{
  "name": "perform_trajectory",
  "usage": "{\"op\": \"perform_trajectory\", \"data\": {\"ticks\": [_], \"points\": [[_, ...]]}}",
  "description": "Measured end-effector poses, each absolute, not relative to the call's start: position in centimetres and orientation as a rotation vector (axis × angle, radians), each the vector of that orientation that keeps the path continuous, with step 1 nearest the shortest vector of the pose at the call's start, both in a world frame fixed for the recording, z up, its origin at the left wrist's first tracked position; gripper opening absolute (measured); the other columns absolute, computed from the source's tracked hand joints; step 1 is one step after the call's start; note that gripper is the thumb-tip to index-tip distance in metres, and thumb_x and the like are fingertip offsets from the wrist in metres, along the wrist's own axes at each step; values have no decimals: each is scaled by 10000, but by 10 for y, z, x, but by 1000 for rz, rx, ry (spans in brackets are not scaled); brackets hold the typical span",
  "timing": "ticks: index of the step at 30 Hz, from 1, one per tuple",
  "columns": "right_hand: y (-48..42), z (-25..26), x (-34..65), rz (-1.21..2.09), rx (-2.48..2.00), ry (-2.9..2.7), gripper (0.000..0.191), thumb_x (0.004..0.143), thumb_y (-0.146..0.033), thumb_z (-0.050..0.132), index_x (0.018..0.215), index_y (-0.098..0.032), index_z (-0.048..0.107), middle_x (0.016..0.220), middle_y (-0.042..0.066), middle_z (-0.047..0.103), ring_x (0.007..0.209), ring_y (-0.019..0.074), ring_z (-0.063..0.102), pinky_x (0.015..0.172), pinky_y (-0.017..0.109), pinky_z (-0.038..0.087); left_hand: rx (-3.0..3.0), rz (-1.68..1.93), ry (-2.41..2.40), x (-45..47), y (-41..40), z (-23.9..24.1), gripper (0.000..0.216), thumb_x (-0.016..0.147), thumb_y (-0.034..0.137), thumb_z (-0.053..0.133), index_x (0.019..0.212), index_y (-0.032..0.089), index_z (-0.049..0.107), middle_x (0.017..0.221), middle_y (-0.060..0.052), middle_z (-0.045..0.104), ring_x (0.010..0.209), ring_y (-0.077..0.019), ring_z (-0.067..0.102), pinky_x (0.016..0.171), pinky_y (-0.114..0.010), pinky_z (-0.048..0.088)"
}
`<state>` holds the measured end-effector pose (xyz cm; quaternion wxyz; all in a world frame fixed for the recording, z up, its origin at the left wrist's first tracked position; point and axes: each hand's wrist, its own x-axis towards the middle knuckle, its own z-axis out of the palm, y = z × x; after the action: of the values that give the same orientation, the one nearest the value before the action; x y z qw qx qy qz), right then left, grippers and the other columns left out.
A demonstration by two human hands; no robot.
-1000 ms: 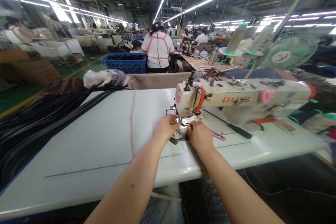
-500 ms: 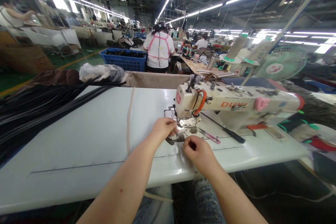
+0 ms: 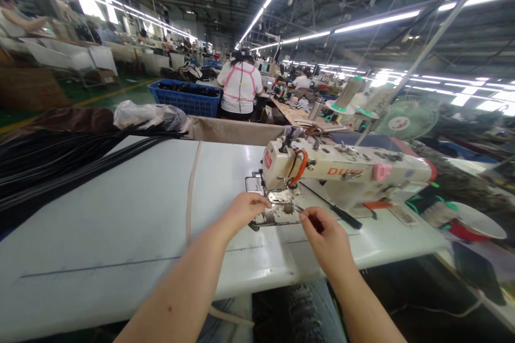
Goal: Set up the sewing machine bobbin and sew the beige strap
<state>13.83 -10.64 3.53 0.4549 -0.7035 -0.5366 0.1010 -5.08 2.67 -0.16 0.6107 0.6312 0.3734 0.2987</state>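
Note:
A cream sewing machine (image 3: 346, 171) stands on the white table (image 3: 120, 209). My left hand (image 3: 243, 210) is pinched at the needle area, fingertips by the presser foot and metal plate (image 3: 277, 217). My right hand (image 3: 328, 241) is closed in a pinch in front of the plate, a little to the right; what it holds is too thin to make out. A beige strip (image 3: 190, 193) runs across the table toward me.
Black straps (image 3: 60, 163) are piled at the table's left. A dark-handled tool (image 3: 341, 217) lies under the machine arm. Thread cones (image 3: 348, 94) and a fan (image 3: 406, 118) stand behind. A person in a white shirt (image 3: 240, 88) sits ahead by a blue crate (image 3: 187, 97).
My right hand has drawn back from the needle plate toward me and to the right, staying pinched. My left hand stays at the presser foot. The view has tilted slightly.

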Motion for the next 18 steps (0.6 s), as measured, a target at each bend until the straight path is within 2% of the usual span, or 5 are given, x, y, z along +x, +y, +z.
{"op": "perform_trajectory", "data": {"ticks": [6, 9, 13, 16, 18], "points": [[-114, 54, 140, 311, -1662, -1197, 283, 802, -511, 711, 875, -240, 741, 740, 23, 654, 648, 195, 545, 642, 322, 444, 1639, 595, 876, -50, 29, -5, 199, 659, 226, 644, 731, 183, 825, 567, -2, 627, 548, -140, 483, 533, -246, 348], [-110, 59, 117, 528, -1557, -1230, 378, 822, -497, 701, 1082, -226, 744, 692, -16, 573, 605, 170, 498, 610, 308, 431, 1688, 591, 878, -51, 29, -5, 221, 681, 227, 618, 744, 184, 826, 574, -1, 628, 547, -138, 480, 539, -249, 341], [-99, 57, 91, 703, -1455, -1249, 657, 830, -459, 691, 1417, -189, 574, 756, -26, 577, 636, 161, 527, 607, 293, 444, 1714, 581, 872, -52, 28, -5, 226, 689, 217, 592, 747, 176, 807, 626, -11, 654, 587, -149, 530, 555, -247, 370], [-89, 53, 82, 716, -1455, -1220, 771, 813, -413, 695, 1507, -178, 455, 827, -18, 608, 670, 159, 560, 642, 295, 467, 1718, 564, 872, -52, 28, -6, 205, 704, 226, 591, 737, 164, 784, 640, -21, 647, 610, -163, 549, 554, -251, 387], [-85, 50, 79, 731, -1425, -1165, 774, 794, -394, 711, 1494, -188, 452, 849, -18, 611, 670, 153, 555, 643, 294, 468, 1726, 560, 880, -51, 28, -7, 193, 717, 228, 594, 735, 158, 773, 610, -12, 607, 596, -157, 524, 541, -249, 370]]}}
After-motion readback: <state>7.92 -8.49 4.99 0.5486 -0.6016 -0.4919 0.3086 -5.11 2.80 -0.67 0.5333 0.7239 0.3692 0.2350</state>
